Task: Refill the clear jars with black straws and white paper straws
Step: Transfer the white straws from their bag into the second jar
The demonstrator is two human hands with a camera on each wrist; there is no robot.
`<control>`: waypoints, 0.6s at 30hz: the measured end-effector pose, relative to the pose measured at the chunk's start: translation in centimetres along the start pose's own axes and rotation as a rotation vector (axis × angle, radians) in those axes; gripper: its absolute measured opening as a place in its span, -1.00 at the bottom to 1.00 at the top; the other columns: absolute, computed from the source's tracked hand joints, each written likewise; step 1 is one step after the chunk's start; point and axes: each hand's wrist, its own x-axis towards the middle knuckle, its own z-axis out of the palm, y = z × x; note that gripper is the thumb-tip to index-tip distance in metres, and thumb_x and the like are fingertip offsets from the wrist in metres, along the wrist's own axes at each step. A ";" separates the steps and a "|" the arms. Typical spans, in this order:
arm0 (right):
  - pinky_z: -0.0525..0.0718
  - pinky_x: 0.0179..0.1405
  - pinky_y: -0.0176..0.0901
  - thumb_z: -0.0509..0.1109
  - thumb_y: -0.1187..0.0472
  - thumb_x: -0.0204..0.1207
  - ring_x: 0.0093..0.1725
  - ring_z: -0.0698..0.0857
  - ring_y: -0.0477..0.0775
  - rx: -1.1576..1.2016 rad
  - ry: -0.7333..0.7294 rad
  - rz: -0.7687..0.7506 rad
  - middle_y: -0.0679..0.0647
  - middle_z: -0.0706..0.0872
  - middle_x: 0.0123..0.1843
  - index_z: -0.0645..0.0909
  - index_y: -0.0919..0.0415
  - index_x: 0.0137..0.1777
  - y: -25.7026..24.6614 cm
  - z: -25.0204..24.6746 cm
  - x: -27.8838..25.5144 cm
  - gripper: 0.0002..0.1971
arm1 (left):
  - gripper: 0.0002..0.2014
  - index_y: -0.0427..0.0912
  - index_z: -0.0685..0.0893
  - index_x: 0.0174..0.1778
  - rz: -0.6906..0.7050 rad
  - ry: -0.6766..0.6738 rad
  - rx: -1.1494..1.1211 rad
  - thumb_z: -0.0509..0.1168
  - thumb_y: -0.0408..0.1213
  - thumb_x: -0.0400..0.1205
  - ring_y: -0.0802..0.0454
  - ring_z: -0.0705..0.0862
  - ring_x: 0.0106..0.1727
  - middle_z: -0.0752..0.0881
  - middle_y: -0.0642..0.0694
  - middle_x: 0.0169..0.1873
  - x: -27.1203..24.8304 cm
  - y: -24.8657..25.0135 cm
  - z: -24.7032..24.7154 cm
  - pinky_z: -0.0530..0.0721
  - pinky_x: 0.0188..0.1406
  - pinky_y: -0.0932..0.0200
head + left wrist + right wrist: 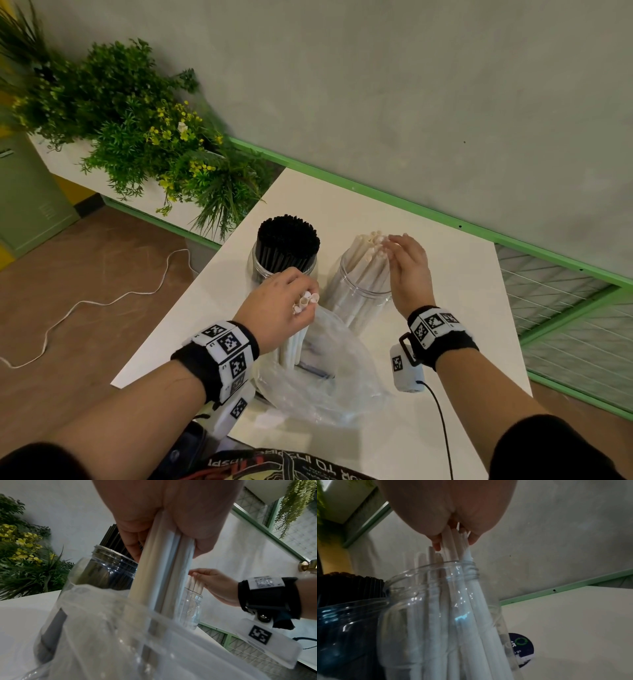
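On the white table [428, 428] I see two clear jars that stand side by side. The left jar [270, 270] is packed full with black straws [287, 240], and their ends stand above its mouth. The right jar [356, 298] holds white paper straws [368, 260], only partly filling it; they lean toward the far right side of the rim and stick out above it.

My right hand [409, 270] is at the top of these white straws. In the right wrist view its fingertips [436, 543] close around the upper ends of a few of them, so the grip is narrow and holding straws that already stand inside the jar.

My left hand [277, 305] grips a small bundle of white paper straws [305, 299], with the fingers curled tight around it. The lower part of this bundle goes down into a clear plastic bag [329, 377], which lies crumpled on the table in front of both jars, between them and me. The bag film blurs much of the left wrist view.

To the left of the table are green plants with yellow flowers [144, 137]. A white cable [102, 301] lies on the brown floor. A dark round sticker [522, 647] is on the table just behind the right jar.
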 end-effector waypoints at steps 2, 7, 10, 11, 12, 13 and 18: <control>0.27 0.60 0.05 0.08 0.12 0.69 0.56 0.34 0.12 0.022 -0.003 0.012 0.13 0.49 0.50 0.50 0.27 0.46 -0.5 -0.5 -0.3 -0.57 | -0.74 0.03 0.60 0.00 0.001 0.010 -0.003 0.10 0.03 0.55 0.17 0.48 -0.10 0.50 0.17 -0.06 0.0 -0.1 0.0 0.35 -0.13 0.32; 0.14 0.62 -0.13 0.32 -0.19 0.54 0.64 0.14 -0.02 0.049 -0.018 0.148 0.09 0.18 0.67 0.16 0.18 0.65 -1.1 -0.9 -1.2 -0.21 | -0.71 0.00 0.61 0.01 0.001 0.014 0.001 0.08 0.03 0.55 0.15 0.50 -0.10 0.53 0.13 -0.05 0.0 -0.1 0.0 0.38 -0.12 0.28; 0.21 0.51 -0.24 0.46 -0.21 0.38 0.65 0.16 0.07 0.007 -0.075 0.213 0.16 0.10 0.68 0.09 0.24 0.66 -1.0 -0.1 -1.0 -0.01 | -0.71 0.00 0.60 0.01 0.003 0.012 -0.002 0.08 0.04 0.55 0.14 0.50 -0.09 0.53 0.14 -0.05 0.0 0.0 0.1 0.38 -0.10 0.27; 0.21 0.45 -0.30 0.51 -0.16 0.37 0.64 0.17 0.07 -0.004 -0.082 0.218 0.16 0.09 0.68 0.07 0.25 0.66 -1.1 0.2 -0.7 0.00 | -0.71 0.01 0.60 0.01 0.003 0.011 -0.003 0.08 0.04 0.55 0.14 0.51 -0.09 0.52 0.14 -0.05 0.0 0.0 0.1 0.38 -0.10 0.27; 0.21 0.40 -0.34 0.55 -0.11 0.38 0.64 0.17 0.07 -0.002 -0.081 0.218 0.16 0.07 0.69 0.06 0.26 0.66 -1.3 0.4 -0.3 0.01 | -0.71 0.01 0.60 0.00 0.004 0.012 -0.004 0.09 0.04 0.55 0.14 0.51 -0.09 0.53 0.14 -0.05 0.0 0.0 0.1 0.38 -0.10 0.27; 0.21 0.40 -0.35 0.57 -0.07 0.37 0.64 0.18 0.06 0.005 -0.080 0.215 0.15 0.06 0.69 0.04 0.26 0.67 -1.5 0.6 0.2 0.03 | -0.72 0.01 0.60 0.00 0.005 0.013 -0.004 0.09 0.03 0.55 0.14 0.51 -0.09 0.53 0.13 -0.05 0.0 0.0 0.1 0.39 -0.10 0.27; 0.27 0.54 -0.17 0.64 -0.15 0.26 0.63 0.19 0.07 -0.021 -0.170 0.209 0.11 0.10 0.68 0.12 0.09 0.66 -1.8 1.7 3.0 0.06 | -0.71 0.01 0.60 0.01 0.004 0.011 -0.010 0.09 0.04 0.55 0.14 0.51 -0.08 0.53 0.13 -0.04 0.0 0.0 0.0 0.40 -0.09 0.26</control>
